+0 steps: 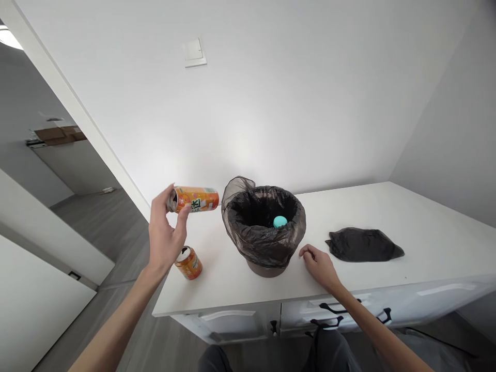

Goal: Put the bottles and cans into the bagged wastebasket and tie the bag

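My left hand (165, 232) is raised over the left end of the white cabinet top (426, 227), gripping an orange drink can (196, 199) held sideways by its top end. The can's base points toward a small bin (267, 227) lined with a dark plastic bag. A turquoise round object (280, 221) lies inside the bin. A second orange can (188, 263) stands tilted on the top below my left hand. My right hand (320, 266) rests on the surface just right of the bin, fingers curled loosely, holding nothing.
A folded dark plastic bag (364, 244) lies on the top to the right of the bin. Drawers with black handles (329, 309) sit below the front edge. A wall switch (194, 51) is on the white wall. An open doorway is at the left.
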Tool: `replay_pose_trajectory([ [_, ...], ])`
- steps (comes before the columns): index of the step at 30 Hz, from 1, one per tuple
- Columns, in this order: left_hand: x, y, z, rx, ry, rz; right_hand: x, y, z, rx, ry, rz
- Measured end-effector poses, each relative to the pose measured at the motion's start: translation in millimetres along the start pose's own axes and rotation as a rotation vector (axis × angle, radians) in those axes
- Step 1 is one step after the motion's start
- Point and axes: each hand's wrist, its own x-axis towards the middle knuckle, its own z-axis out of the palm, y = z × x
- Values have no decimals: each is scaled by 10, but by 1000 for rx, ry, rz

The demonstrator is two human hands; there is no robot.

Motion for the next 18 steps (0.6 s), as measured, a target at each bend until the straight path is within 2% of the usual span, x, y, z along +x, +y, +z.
replay_pose_trajectory([
  [2, 144, 335, -24, -75, -6, 101, 5, 11, -3, 9, 3, -2],
  [4, 230, 620, 34, -131, -107, 209, 9, 20, -9, 20, 0, -8],
  [6, 263, 801, 168, -169, -235, 267, 9, 19, -18, 33, -5, -17],
  [8, 259, 856, 340, -201, -361, 272, 8, 6, -29, 40, -2, -25],
  [10, 236, 788, 492, -207, -436, 244, 3, -25, -43, 47, 8, -31],
  [11, 217, 713, 542, -192, -435, 222, -1, -47, -51, 50, 10, -32],
  [13, 158, 494, 577, -128, -361, 165, -11, -98, -67, 54, 9, -30],
  [16, -20, 47, 478, 35, -262, 78, -28, -170, -88, 45, 12, -17],
  [18, -210, -272, 360, 180, -329, 27, -34, -197, -93, 34, 14, -13],
])
